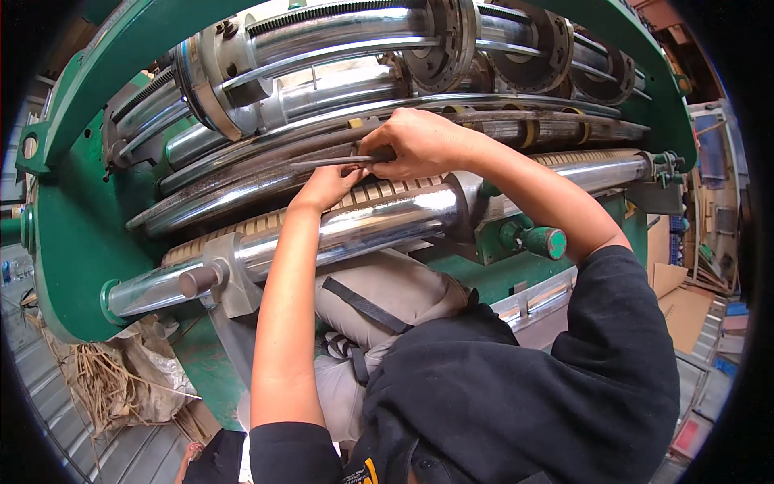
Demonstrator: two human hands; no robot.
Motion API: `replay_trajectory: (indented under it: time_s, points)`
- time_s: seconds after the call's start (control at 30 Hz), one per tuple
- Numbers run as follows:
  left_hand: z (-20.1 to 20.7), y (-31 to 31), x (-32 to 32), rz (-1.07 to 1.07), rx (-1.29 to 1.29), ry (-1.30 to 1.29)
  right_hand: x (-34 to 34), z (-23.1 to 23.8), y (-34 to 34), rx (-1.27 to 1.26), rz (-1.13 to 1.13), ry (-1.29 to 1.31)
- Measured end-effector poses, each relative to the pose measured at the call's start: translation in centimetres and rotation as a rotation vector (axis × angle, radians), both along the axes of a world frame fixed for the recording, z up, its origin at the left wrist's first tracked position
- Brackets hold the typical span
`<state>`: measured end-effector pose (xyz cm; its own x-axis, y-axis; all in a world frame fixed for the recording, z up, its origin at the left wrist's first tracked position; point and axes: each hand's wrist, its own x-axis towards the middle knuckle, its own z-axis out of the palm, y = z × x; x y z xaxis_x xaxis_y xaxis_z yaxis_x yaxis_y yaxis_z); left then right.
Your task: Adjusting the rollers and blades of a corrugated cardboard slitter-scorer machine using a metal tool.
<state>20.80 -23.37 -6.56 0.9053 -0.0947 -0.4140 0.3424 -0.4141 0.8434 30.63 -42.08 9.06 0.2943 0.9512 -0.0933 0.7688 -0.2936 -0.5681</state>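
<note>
Both arms reach over a large green machine with shiny metal shafts. My right hand (407, 145) is closed around a thin, dark metal rod-like tool (326, 162) whose narrow end points left; its exact kind cannot be made out. Just below it, my left hand (324, 187) has its fingers bent in at the slotted tan strip (278, 219), close to the tool. What those fingers pinch, if anything, is hidden. A thick polished shaft (347, 230) runs under my left wrist, and dark bars (266, 179) lie behind the hands.
Geared shafts with round collars (439, 48) span the back. A green-ended knob (545, 242) juts out below my right forearm, and a round metal handle (198, 281) sticks out at left. A sack of dry strips (121, 379) and another person's sleeve (219, 460) are at lower left.
</note>
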Motion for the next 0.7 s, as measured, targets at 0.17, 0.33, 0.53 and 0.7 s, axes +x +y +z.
replay_trajectory:
  time_s: [0.17, 0.33, 0.53, 0.7]
  points:
    - [-0.8, 0.2, -0.1, -0.071, -0.033, -0.01, 0.3, 0.4, -0.3, -0.045, 0.021, 0.072]
    - [-2.9, 0.3, 0.0, -0.107, -0.092, -0.039, 1.0, 0.8, -0.8, -0.165, 0.047, 0.118]
    - [-3.9, 3.3, 1.5, 0.397, 0.348, -0.135, -0.1, -0.6, 0.0, -0.137, -0.158, -0.059]
    - [-0.4, 5.0, 0.8, 1.169, -0.383, -0.457, -0.5, -1.3, 0.3, -0.102, -0.085, -0.178]
